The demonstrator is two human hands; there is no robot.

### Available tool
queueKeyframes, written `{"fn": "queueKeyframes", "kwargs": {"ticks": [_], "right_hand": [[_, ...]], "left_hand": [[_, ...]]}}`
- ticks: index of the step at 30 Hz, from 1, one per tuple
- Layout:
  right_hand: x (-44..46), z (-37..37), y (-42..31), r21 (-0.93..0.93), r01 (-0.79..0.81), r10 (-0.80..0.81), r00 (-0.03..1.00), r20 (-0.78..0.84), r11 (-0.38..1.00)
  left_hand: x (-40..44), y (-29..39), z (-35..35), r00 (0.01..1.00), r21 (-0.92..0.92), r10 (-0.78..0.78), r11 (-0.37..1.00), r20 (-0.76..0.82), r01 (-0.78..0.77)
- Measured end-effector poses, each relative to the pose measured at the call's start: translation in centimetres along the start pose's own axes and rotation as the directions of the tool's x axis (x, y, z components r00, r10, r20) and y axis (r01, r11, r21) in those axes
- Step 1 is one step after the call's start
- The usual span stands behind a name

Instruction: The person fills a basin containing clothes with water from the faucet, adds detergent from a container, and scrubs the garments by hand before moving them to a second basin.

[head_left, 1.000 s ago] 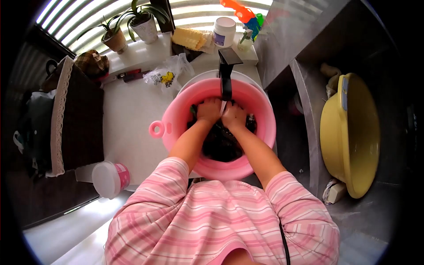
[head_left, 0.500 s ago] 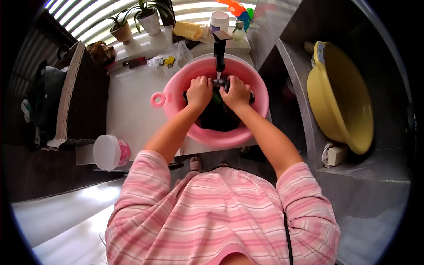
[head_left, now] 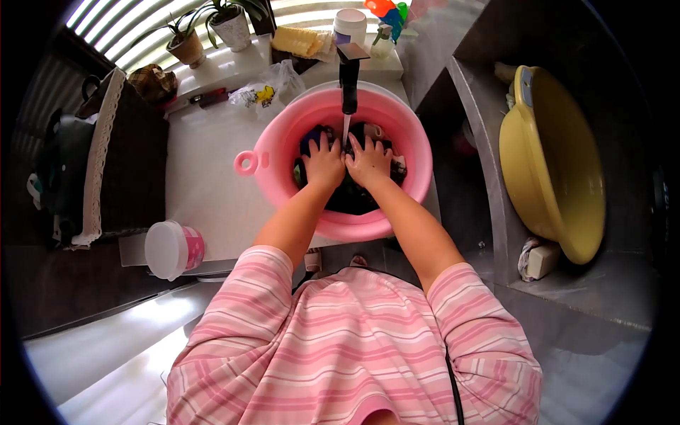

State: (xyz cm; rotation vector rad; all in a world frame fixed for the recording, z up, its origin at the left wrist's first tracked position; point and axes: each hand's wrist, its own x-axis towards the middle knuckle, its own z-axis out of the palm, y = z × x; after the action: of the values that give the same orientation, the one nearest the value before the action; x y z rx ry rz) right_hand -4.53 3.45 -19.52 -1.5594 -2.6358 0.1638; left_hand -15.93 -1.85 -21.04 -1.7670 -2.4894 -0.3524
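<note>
Dark wet-looking clothes (head_left: 350, 201) lie bunched in a pink plastic basin (head_left: 265, 152). Both hands rest side by side on this cloth, inside the basin. My left hand (head_left: 325, 164) lies palm down with its fingers spread. Close beside it, my right hand (head_left: 369, 161) also presses flat, fingers apart. A black faucet (head_left: 348, 85) stands over the basin's far side, and a thin stream of water (head_left: 346, 126) runs down between the hands. Under the palms the cloth is hidden.
A white counter (head_left: 205, 170) carries the basin. At its front left corner stands a lidded tub (head_left: 166, 250); a dark lace-trimmed basket (head_left: 134, 163) is farther left. Potted plants (head_left: 188, 48) and a spray bottle (head_left: 383, 41) line the sill. A yellow basin (head_left: 524, 156) leans on the right shelf.
Both hands have let go of the bunched cloth they gripped beneath the faucet. They have come down nearer to me, opened, and now lie flat on the clothes.
</note>
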Motion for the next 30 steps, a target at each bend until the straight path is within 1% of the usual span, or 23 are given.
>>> {"fn": "queueKeyframes", "kwargs": {"ticks": [2,3,5,6,8,9,10,11,13,14,15,17,21,23,24,26,27,29,30], "right_hand": [[0.9,0.1,-0.1,-0.02,0.018,-0.018,1.0,0.015,1.0],[1.6,0.2,-0.2,-0.001,0.011,-0.011,1.0,0.021,1.0],[2.8,0.4,-0.1,0.016,0.004,-0.005,0.999,0.033,1.0],[3.3,0.4,-0.2,0.03,0.007,-0.008,1.0,0.028,1.0],[4.1,1.3,-0.1,0.043,0.002,-0.004,1.0,0.028,0.999],[4.4,2.1,-0.1,-0.026,0.03,-0.034,0.987,-0.16,0.999],[4.7,2.8,0.1,-0.1,0.047,-0.079,0.937,-0.34,0.994],[5.2,3.4,0.3,-0.103,0.048,-0.081,0.938,-0.336,0.993],[5.9,3.1,0.3,-0.008,0.076,-0.076,0.975,-0.209,0.997],[6.1,3.0,0.2,0.034,0.102,-0.088,0.953,-0.289,0.994],[6.5,2.8,0.2,0.034,0.104,-0.089,0.952,-0.292,0.994],[6.8,2.5,0.0,0.088,0.047,-0.032,0.986,-0.162,0.995],[7.5,1.9,0.1,0.082,0.073,-0.056,0.979,-0.197,0.994],[8.0,1.7,0.2,0.133,0.038,-0.026,0.996,-0.088,0.99],[8.0,1.8,0.3,0.129,0.039,-0.026,0.994,-0.103,0.991],[7.6,2.2,0.3,0.152,0.048,-0.009,0.97,-0.244,0.987],[7.5,2.3,0.3,0.157,0.049,-0.009,0.969,-0.246,0.986],[7.0,2.1,0.7,0.245,0.06,-0.013,0.982,-0.187,0.968],[6.5,1.5,0.7,0.222,0.073,-0.029,0.98,-0.196,0.972]], "left_hand": [[1.1,-0.1,-0.4,0.995,-0.107,0.05,0.993,0.086,-0.041],[1.8,-0.3,0.2,0.995,-0.106,0.052,0.993,0.091,-0.042],[3.2,-0.7,1.3,0.993,-0.102,0.109,0.989,0.037,-0.104],[3.7,-0.9,1.6,0.993,-0.102,0.108,0.989,0.043,-0.103],[4.4,-1.3,2.2,0.984,-0.056,0.153,0.987,0.093,-0.148],[4.8,-1.4,2.3,0.983,-0.06,0.154,0.987,0.099,-0.149],[5.2,-1.5,2.5,0.98,-0.077,0.153,0.987,0.128,-0.144],[5.5,-1.5,2.6,0.976,-0.093,0.151,0.986,0.155,-0.138],[5.8,-1.4,2.5,0.981,-0.106,0.134,0.987,0.14,-0.12],[6.1,-1.3,2.4,0.985,-0.117,0.12,0.988,0.122,-0.106],[6.4,-1.5,2.5,0.986,-0.115,0.119,0.988,0.119,-0.105],[6.6,-1.6,2.6,0.979,-0.147,0.134,0.983,0.153,-0.112],[7.2,-1.9,2.8,0.977,-0.147,0.142,0.982,0.16,-0.118],[7.6,-1.7,3.1,0.984,-0.178,0.126,0.979,0.125,-0.103],[7.8,-1.6,3.1,0.985,-0.177,0.131,0.978,0.11,-0.11],[7.7,-1.4,2.9,0.991,-0.148,0.121,0.983,0.055,-0.112],[7.6,-1.6,2.8,0.991,-0.143,0.121,0.983,0.054,-0.113],[7.7,-1.6,2.4,0.983,-0.17,0.115,0.981,0.146,-0.09],[7.5,-1.4,1.7,0.993,-0.192,0.11,0.976,0.033,-0.101]]}}
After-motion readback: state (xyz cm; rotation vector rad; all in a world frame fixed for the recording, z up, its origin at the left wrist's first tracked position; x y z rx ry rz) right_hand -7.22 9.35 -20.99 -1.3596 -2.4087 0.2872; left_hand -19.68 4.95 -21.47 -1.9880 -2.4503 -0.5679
